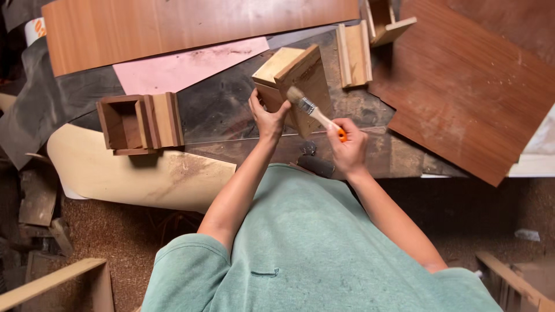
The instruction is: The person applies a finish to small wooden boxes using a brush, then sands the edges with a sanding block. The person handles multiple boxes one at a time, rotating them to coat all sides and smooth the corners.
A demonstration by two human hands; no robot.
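Wooden box (292, 81) tilted in left hand (269, 118), right hand (348, 151) gripping paintbrush (312, 111), bristles pointing upper-left

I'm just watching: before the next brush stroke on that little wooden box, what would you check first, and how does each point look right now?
1. Left hand grips the small pale wooden box: ok.
2. Right hand holds the wooden-handled paintbrush with orange tip: ok.
3. Bristles lie against the box face: ok.
4. Enough coating on the bristles: cannot tell.
5. Box tilted up off the dark worn bench, face turned toward the brush: ok.
6. Other boxes, such as the reddish-brown wooden box, lie apart from the stroke: ok.
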